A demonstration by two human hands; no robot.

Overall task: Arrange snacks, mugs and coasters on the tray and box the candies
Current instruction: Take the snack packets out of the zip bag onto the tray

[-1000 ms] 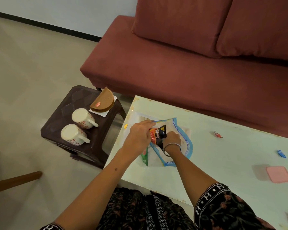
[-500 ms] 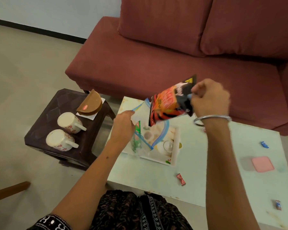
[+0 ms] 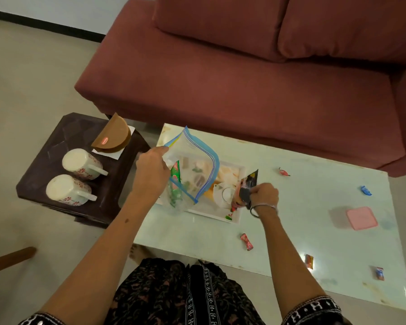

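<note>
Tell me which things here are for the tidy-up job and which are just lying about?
For the job:
tray
zip bag in left hand
red snack packet in right hand
green snack packet
two mugs
brown coasters
pink box
loose candies

Just lying about:
sofa
dark stool
wooden stick

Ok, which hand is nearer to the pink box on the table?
Right. The right hand, holding the red snack packet over the tray, is closer to the pink box; the left hand holds the zip bag farther away.
</note>
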